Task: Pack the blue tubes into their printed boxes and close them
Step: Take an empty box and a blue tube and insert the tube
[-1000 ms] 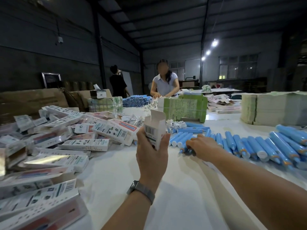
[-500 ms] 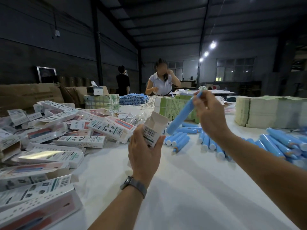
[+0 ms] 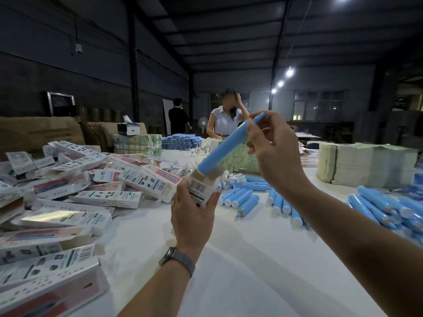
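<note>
The right hand (image 3: pixel 272 152) pinches the upper, capped end of a blue tube (image 3: pixel 225 146) between thumb and fingers, the tube slanting down to the left with its lower end just at the open mouth of a printed box (image 3: pixel 201 187). The left hand (image 3: pixel 192 213) grips that box round its lower part, thumb on one face and fingers on the other, with the top flaps standing open.

The tube looks stiff, smooth and light, so a fingertip hold near the top should be enough to steer it; the smooth skin could slip if the hold loosens. The box is thin card and would likely crush or skew its mouth under a hard squeeze, so it is best held low and lightly at the side walls, leaving the flaps free.

Half a second ago the tube was carried higher and clear of the box; now its lower end has come down to the opening, and the box is tipped more upright to meet it.

Further out on the white surface (image 3: pixel 240 271), loose blue tubes (image 3: pixel 242 199) lie in rows beyond the hands and to the right. A heap of printed boxes (image 3: pixel 91 197) spreads over the left side. Stacks of flat sheets (image 3: pixel 366 165) stand at the far right, and two people stand at the far end.
</note>
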Demonstrator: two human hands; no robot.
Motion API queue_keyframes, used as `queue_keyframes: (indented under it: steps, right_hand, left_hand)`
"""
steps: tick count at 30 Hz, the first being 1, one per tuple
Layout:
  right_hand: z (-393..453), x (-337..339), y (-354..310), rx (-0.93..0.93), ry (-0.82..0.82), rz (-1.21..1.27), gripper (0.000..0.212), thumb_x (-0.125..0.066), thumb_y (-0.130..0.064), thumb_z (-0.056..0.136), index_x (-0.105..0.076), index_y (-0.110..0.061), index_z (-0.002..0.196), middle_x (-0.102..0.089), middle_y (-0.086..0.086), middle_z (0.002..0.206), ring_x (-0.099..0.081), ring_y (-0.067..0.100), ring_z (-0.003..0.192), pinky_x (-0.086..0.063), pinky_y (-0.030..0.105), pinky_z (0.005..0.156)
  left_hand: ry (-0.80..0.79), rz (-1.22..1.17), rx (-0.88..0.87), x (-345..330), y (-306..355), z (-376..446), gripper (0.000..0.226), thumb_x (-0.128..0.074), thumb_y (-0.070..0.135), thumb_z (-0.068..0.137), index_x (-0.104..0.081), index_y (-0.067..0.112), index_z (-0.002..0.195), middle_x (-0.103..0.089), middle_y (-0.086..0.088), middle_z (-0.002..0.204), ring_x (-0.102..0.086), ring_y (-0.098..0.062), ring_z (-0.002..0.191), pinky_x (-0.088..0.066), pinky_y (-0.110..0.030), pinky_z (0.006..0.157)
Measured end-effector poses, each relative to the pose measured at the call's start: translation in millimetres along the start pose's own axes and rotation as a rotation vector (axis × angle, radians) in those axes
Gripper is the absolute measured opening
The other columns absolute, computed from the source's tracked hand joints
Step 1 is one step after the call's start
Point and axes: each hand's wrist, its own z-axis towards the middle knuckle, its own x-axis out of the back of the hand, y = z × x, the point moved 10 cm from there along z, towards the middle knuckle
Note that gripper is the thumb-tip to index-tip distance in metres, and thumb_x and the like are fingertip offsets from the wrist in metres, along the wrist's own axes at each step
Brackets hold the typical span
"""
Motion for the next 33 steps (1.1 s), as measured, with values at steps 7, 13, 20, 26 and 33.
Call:
queue_keyframes:
  steps: [7, 13, 20, 26, 33]
  right_hand:
    - [-16, -37, -6, 0.154, -0.167, -0.182, 0.009, -0.058, -0.021, 0.097, -0.057, -0.022, 0.106, -0.062, -0.006, 0.087, -0.061, 0.010, 0.079, -0.056, 0.025, 0.068]
    - [-36, -65, 11, 0.168, -0.242, -0.178, 0.029, -0.065, -0.018, 0.093, -0.052, -0.019, 0.119, -0.062, -0.010, 0.086, -0.062, 0.014, 0.083, -0.056, 0.042, 0.071]
    - [-55, -85, 26, 0.314, -0.216, -0.386, 0.011, -0.067, -0.024, 0.089, -0.072, -0.014, 0.091, -0.056, 0.003, 0.119, -0.048, 0.021, 0.108, -0.041, 0.028, 0.083]
    - [-50, -89, 60, 0.132, -0.227, -0.055, 0.030, -0.055, -0.040, 0.091, -0.071, -0.018, 0.102, -0.050, -0.007, 0.112, -0.052, 0.005, 0.105, -0.046, 0.023, 0.085]
    - [-33, -118, 128, -0.073, -0.083, 0.075, 0.021, -0.049, -0.035, 0.098, -0.058, -0.029, 0.116, -0.059, -0.002, 0.102, -0.059, 0.011, 0.087, -0.050, 0.025, 0.075]
  left_hand:
    - [-0.056, 0.019, -0.124, -5, 15, -5, 0.063, -0.065, 0.065, 0.079, -0.037, 0.027, 0.121, -0.063, -0.001, 0.122, -0.060, -0.031, 0.106, -0.054, -0.052, 0.080]
    - [-0.084, 0.025, -0.151, -7, 19, -8, 0.059, -0.068, 0.059, 0.082, -0.034, 0.029, 0.121, -0.064, -0.003, 0.114, -0.061, -0.033, 0.100, -0.053, -0.048, 0.074]
    - [-0.068, 0.011, -0.080, -5, 8, -3, 0.058, -0.071, 0.041, 0.081, -0.032, 0.030, 0.123, -0.064, -0.003, 0.121, -0.062, -0.034, 0.107, -0.053, -0.049, 0.076]
    - [-0.009, 0.025, -0.019, -3, -2, 6, 0.067, -0.083, 0.038, 0.078, -0.033, 0.031, 0.122, -0.063, 0.001, 0.122, -0.061, -0.030, 0.107, -0.054, -0.048, 0.076]
    - [0.064, -0.074, 0.119, 22, -43, 25, 0.062, -0.060, 0.045, 0.087, -0.026, 0.028, 0.136, -0.053, -0.003, 0.130, -0.059, -0.028, 0.109, -0.056, -0.048, 0.083]
